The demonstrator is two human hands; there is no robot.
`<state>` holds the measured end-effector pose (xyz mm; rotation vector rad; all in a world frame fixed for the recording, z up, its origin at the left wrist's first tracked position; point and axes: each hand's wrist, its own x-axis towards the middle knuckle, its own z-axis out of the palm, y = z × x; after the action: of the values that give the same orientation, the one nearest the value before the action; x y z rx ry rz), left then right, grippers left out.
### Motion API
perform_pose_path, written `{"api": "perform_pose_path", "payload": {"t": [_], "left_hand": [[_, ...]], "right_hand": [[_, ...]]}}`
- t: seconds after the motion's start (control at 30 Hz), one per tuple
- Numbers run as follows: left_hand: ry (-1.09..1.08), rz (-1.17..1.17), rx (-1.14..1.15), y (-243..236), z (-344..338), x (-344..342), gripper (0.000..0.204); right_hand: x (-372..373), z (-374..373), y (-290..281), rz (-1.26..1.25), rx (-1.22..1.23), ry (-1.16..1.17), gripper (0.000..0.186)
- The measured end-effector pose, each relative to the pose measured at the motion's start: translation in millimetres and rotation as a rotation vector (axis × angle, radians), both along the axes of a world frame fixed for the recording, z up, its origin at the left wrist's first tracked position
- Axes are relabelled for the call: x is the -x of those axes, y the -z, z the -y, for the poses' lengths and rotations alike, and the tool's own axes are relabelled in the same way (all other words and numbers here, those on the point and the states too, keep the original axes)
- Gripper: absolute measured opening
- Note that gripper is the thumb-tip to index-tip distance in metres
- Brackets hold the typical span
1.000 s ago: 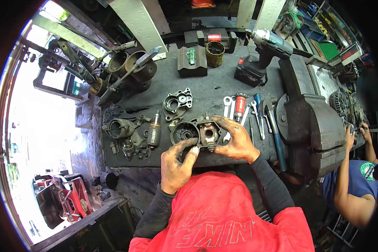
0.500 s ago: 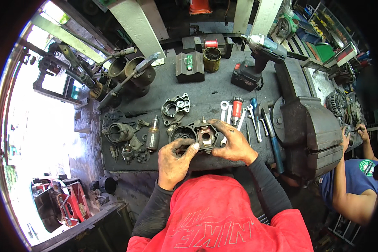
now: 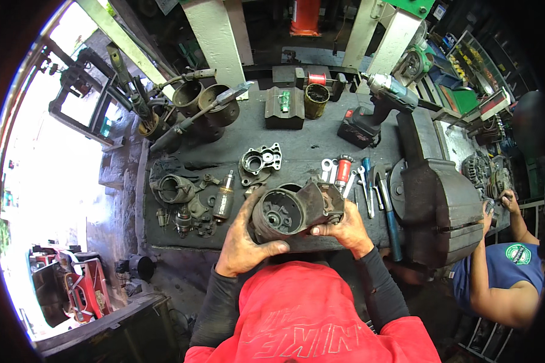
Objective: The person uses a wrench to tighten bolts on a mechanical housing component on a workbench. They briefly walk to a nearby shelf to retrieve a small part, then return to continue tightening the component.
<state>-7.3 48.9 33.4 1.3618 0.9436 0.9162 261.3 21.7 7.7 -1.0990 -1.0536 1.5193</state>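
My left hand (image 3: 242,245) and my right hand (image 3: 349,233) grip a dark cast starter-motor housing (image 3: 309,210) from its two sides, just above the near edge of the bench. Its round open end, with a boss inside, faces up on the left. The boxier part points to the right. Left of it lies an armature (image 3: 223,199) with a copper-coloured middle. Farther left are a round, open metal casing (image 3: 174,189) and a small drive gear (image 3: 183,221). Beyond my left hand rests a light-grey end casting (image 3: 260,162) with holes through it.
Right of the housing lie a red-handled screwdriver (image 3: 344,168), spanners (image 3: 369,196) and a blue-handled tool (image 3: 392,224). A big bench vice (image 3: 448,199) stands beyond them. Farther back are a cordless impact wrench (image 3: 378,109), a grooved block (image 3: 284,112) and a tin (image 3: 316,101). A co-worker (image 3: 496,266) handles parts at right.
Both hands have turned the housing, so its round end now tilts up and its outer side shows. My left hand has moved from its top to its left side. The view has shifted slightly.
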Motion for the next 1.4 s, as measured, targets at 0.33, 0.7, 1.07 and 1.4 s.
{"api": "perform_pose_path", "payload": {"t": [0.33, 0.7, 1.07, 1.4], "left_hand": [[-0.149, -0.227, -0.37, -40, -8, -24, 0.099], [0.165, -0.227, -0.17, -26, -73, -16, 0.099], [0.326, -0.238, -0.189, -19, -95, -20, 0.106], [0.354, -0.185, -0.081, -19, -102, -17, 0.105]], "right_hand": [[24, 20, 13, -0.208, 0.089, 0.093, 0.062], [-39, 125, 57, 0.287, 0.341, 0.508, 0.042], [-48, 153, 80, 0.224, 0.412, 0.653, 0.026], [-56, 128, 86, 0.323, 0.388, 0.52, 0.028]]}}
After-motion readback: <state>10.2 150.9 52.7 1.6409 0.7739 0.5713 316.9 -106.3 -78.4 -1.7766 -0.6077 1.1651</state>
